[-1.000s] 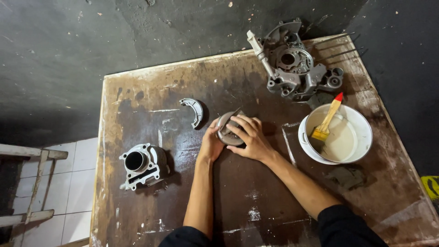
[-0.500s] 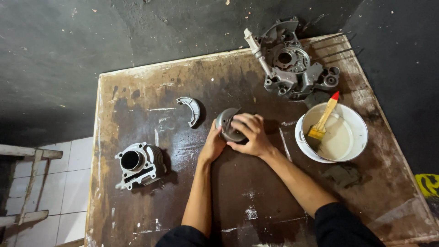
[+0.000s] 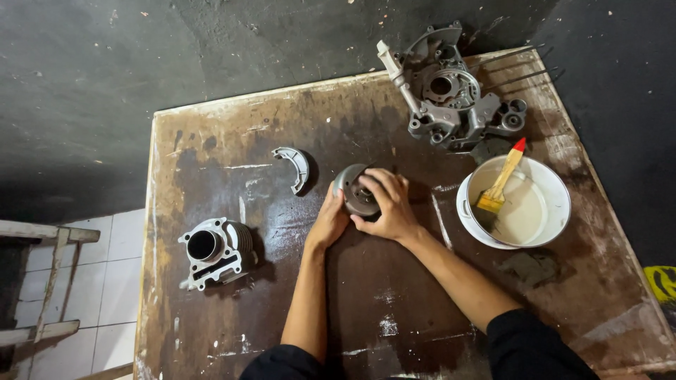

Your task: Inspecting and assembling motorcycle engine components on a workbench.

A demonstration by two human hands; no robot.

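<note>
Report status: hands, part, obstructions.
Left hand and right hand both gripping round grey metal drum part. Part tilted on brown worktable. Nothing obstructing.

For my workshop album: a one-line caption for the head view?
Both hands, left and right, hold a round metal part on a stained table.

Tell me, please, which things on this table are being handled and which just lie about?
Being handled:
round grey metal drum part, between left hand and right hand

Lying about:
curved grey metal shoe
finned grey cylinder block
grey engine casing
white bowl with yellow brush
</note>
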